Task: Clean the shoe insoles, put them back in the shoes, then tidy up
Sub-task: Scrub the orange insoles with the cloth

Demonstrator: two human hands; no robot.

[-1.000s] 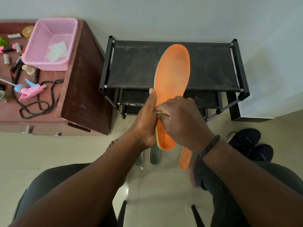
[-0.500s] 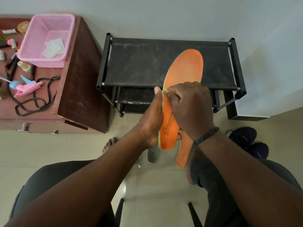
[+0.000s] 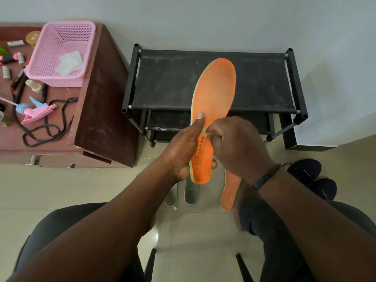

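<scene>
I see the left hand gripping the orange insole upright at its heel; the right hand pinches something pale, possibly a wipe, against it.

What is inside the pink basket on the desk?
The pink basket holds a few white squares, wipes or pads, lying loose on its bottom. Nothing else shows; whatever lies under them is covered.

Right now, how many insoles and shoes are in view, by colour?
Orange insoles: 2, one gripped in the left hand at, one on the floor
Grey insoles: 2, on the floor and
Dark shoes: 2 and
Total: 6
</scene>
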